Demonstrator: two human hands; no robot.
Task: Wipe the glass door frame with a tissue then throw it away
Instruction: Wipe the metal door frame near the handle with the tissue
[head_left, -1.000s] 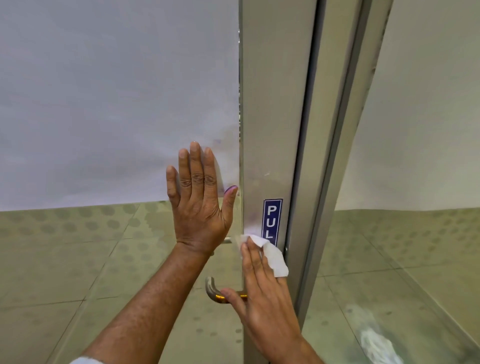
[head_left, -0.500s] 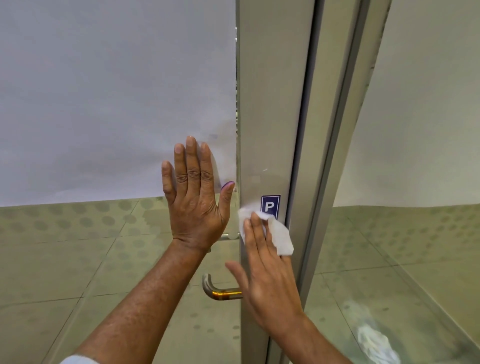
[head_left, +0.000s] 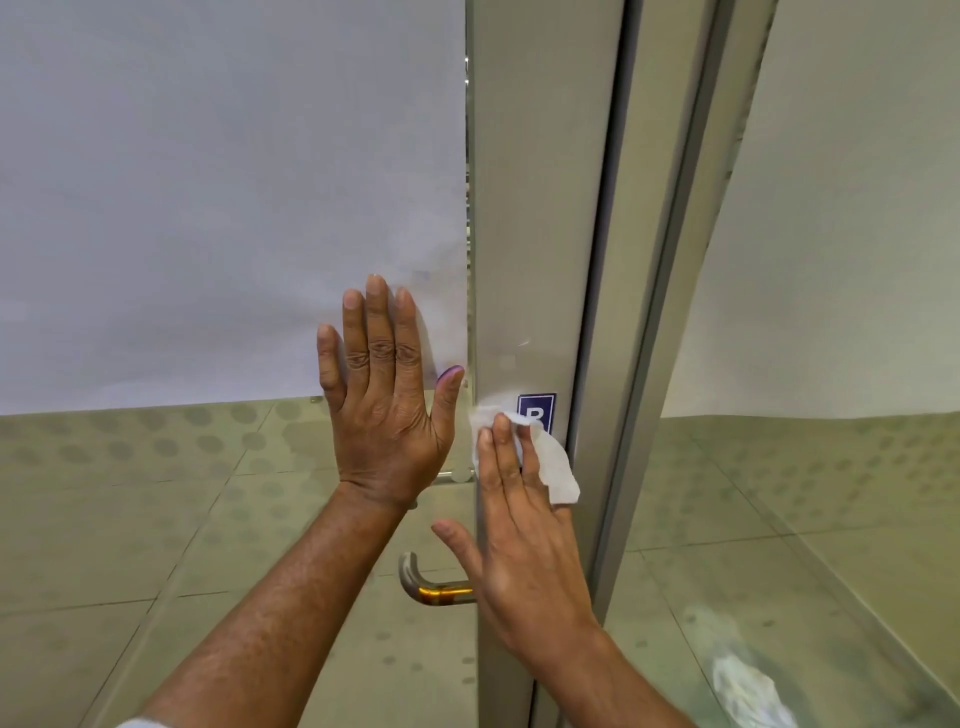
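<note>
Partly behind tissue, blue sign.

Curved metal door handle, brass-toned at its horizontal stem, bent upward at the left end. Blue sign sticker with white lettering, partly covered. White frosted panel over the upper left area. Tiled floor, greenish, with a pattern of faint dots. Crumpled white object low on the right, blurred. Small round metal fitting above the handle.

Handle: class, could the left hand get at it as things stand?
Probably yes: the handle sits just below the left hand, its curved end bare; the right hand with the tissue covers only its other end.
</note>
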